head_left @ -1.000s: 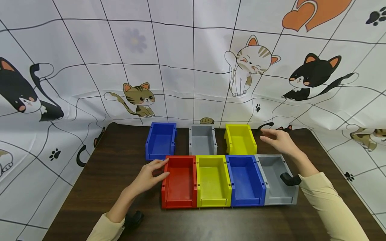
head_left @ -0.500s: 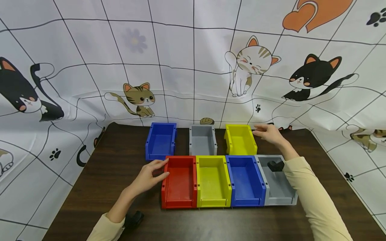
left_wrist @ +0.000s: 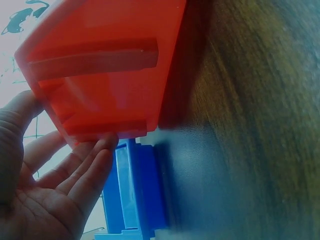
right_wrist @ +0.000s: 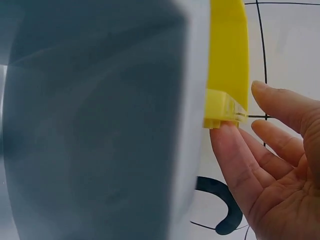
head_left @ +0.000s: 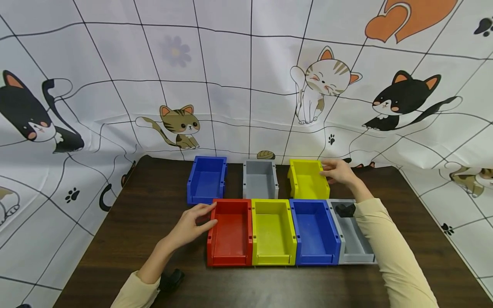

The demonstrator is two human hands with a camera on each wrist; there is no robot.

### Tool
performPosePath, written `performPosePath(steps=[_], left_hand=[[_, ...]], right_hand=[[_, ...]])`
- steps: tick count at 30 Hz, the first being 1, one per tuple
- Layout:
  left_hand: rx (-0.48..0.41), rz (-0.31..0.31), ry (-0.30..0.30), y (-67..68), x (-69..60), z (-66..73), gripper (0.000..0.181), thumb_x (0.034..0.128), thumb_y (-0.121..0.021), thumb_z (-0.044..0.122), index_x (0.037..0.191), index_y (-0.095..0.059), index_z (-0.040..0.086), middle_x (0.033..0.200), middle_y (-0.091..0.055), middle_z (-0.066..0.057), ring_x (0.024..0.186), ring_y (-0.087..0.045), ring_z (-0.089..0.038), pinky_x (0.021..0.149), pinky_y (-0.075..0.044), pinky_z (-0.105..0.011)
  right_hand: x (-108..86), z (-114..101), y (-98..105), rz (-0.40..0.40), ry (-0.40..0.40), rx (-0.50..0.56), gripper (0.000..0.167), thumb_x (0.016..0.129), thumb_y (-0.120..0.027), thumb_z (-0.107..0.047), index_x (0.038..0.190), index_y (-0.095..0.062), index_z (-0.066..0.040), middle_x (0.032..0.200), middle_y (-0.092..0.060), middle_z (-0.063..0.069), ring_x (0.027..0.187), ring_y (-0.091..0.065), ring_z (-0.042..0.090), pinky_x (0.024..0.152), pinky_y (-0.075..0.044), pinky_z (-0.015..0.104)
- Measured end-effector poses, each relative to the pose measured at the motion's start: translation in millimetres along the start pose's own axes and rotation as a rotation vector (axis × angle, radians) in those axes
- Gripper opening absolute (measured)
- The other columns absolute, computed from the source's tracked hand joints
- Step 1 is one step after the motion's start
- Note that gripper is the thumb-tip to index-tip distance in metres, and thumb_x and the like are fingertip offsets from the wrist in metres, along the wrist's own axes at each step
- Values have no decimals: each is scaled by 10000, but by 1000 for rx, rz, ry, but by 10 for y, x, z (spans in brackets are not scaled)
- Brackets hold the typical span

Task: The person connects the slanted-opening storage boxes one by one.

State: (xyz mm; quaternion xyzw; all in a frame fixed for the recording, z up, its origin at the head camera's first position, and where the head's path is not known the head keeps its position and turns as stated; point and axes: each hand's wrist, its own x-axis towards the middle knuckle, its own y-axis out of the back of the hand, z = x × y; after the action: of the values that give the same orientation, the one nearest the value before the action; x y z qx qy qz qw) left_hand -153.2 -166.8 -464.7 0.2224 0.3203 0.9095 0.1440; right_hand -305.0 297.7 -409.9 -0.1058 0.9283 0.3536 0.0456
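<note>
My left hand [head_left: 190,229] touches the left wall of the red bin [head_left: 231,233]. In the left wrist view its relaxed fingers [left_wrist: 90,165] lie against the red wall, with the thumb near the rim. The right hand [head_left: 340,173] is at the right side of the rear yellow bin [head_left: 309,179]. One fingertip meets the edge of that yellow bin [right_wrist: 227,55] in the right wrist view, while the thumb stands a little apart. Neither hand visibly closes round a bin wall.
Right of the red bin, in one row, stand a yellow bin [head_left: 273,233], a blue bin [head_left: 315,233] and a grey bin [head_left: 356,244], partly under the right sleeve. Behind are another blue bin [head_left: 207,182] and grey bin [head_left: 260,182]. A cat-print cloth [head_left: 231,98] backs the dark table [head_left: 115,239].
The right hand has moved left to the rear yellow bin and now touches its right side. My left hand has stayed at the red bin, and the bins have kept their places.
</note>
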Motion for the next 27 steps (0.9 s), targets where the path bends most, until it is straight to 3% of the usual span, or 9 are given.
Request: performPosePath(steps=[16, 27], left_hand=[[-19, 10, -22, -11, -13, -13, 497, 853, -688, 108, 1297, -527, -48, 1017, -595, -80, 818, -547, -191, 690, -532, -306], [-26, 11, -32, 2, -4, 4, 485, 855, -685, 100, 1286, -532, -59, 1007, -598, -88, 805, -539, -187, 677, -526, -274]], right_hand=[[29, 12, -71, 5, -92, -4, 558, 900, -596, -55, 1391, -370, 80, 1264, -504, 311, 1039, -581, 388, 746, -560, 358], [0, 18, 5, 14, -112, 15, 561, 884, -580, -43, 1382, -367, 102, 1276, -484, 328, 1056, -568, 400, 747, -559, 342]])
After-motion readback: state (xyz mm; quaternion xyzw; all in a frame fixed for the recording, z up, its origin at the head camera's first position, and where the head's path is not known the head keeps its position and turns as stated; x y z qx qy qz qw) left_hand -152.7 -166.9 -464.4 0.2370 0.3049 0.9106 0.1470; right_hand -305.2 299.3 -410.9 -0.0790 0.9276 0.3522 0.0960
